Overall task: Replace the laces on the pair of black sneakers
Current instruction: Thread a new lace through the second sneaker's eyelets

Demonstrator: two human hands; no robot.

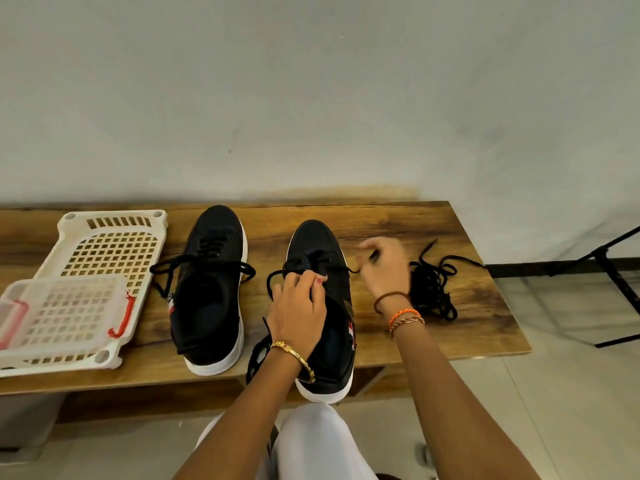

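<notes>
The right-hand sneaker (320, 306) stood on the wooden bench (433, 230), toe to the wall and heel just over the near edge, its lace (294, 266) crossing only the lower eyelets while one loose end trailed off the bench by the heel. The left hand (298, 306) lay over the tongue with its fingers curled, pinching the lace at the eyelets. The right hand (384, 265) was blurred just beside the shoe's outer edge; it appeared to pinch the other lace end and draw it sideways, though the blur hid the grip itself.

The step in hand looked like threading and tightening one crossing. To do it well, I would judge, the left hand should pin the shoe and the finished crossings while the right pulls — flat, untwisted, both ends kept even.

Beside it stood the other sneaker (211, 289), already laced, its ends lying loose. A tangle of black laces (433, 289) sat near the right wrist — probably the old ones. At the far left lay a white perforated tray (114, 244) with a clear lidded box (62, 310) on it.
</notes>
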